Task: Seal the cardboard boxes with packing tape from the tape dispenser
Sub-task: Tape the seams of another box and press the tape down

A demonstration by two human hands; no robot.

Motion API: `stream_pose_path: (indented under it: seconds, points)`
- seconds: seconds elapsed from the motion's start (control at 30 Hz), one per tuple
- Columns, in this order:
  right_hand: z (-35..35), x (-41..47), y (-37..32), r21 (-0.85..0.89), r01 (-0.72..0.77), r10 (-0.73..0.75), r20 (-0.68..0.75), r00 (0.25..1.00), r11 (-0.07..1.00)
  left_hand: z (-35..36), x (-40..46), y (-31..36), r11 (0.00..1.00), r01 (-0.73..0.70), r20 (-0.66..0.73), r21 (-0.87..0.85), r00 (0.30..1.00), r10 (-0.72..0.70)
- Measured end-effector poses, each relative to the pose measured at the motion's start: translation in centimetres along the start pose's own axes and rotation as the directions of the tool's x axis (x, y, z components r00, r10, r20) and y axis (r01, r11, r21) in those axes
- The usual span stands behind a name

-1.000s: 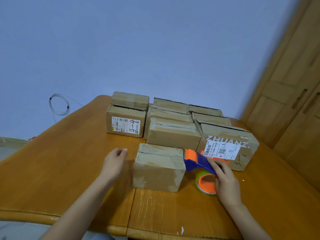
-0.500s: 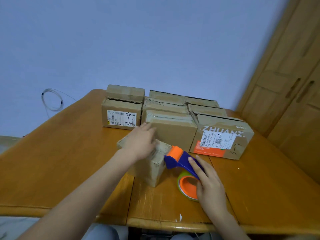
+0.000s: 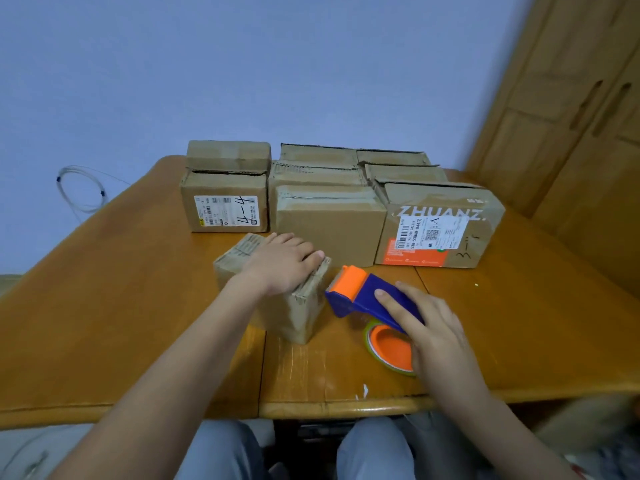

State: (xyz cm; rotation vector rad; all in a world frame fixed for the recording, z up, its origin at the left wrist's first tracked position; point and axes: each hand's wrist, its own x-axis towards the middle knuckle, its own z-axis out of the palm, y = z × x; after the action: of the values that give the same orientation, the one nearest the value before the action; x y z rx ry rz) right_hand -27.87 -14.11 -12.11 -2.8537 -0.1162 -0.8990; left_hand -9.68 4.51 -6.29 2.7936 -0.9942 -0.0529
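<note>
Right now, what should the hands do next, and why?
Probably lift the dispenser onto the small box. The left hand lies on that box, the right hand rests on the dispenser on the table, and no tape touches the box.

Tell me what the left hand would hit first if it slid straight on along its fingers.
Probably the plain cardboard box directly behind the small box the left hand rests on; depth is unclear.

Blue-and-orange tape dispenser [image 3: 367, 299], brown boxes [image 3: 329, 220]
</note>
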Motion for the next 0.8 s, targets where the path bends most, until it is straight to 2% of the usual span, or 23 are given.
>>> stream_pose_path:
  seconds: [0.2, 0.33, 0.47, 0.6, 0.67, 0.8]
  points:
    - [-1.5, -1.9, 1.0, -0.119, -0.031, 0.045, 0.12, 0.992, 0.992, 0.0, -0.1, -0.1, 1.0, -0.02, 0.005, 0.022, 1.0, 0.019]
    - [-0.8, 0.6, 0.0, -0.221, 0.085, -0.048, 0.17, 0.984, 0.972, 0.0, 0.0, -0.1, 0.999, -0.024, -0.01, 0.029, 1.0, 0.024]
    - [-0.4, 3.0, -0.3, -0.255, 0.135, -0.067, 0.258, 0.964, 0.958, -0.4, -0.4, -0.1, 0.999, -0.022, 0.023, -0.027, 0.999, 0.023]
    - [-2.6, 4.9, -1.5, -0.249, 0.225, -0.108, 0.41, 0.905, 0.942, -0.5, -0.6, 0.3, 1.0, -0.019, 0.071, 0.017, 0.997, 0.017]
    - [-3.6, 6.2, -2.0, -0.281, 0.247, -0.08, 0.496, 0.865, 0.928, -0.5, -0.5, 0.4, 0.999, -0.021, 0.078, 0.03, 0.997, 0.019]
    - [-4.3, 9.0, -3.2, -0.36, 0.351, -0.123, 0.525, 0.842, 0.864, -0.7, -0.5, 0.6, 1.0, -0.015, 0.097, 0.001, 0.995, 0.015]
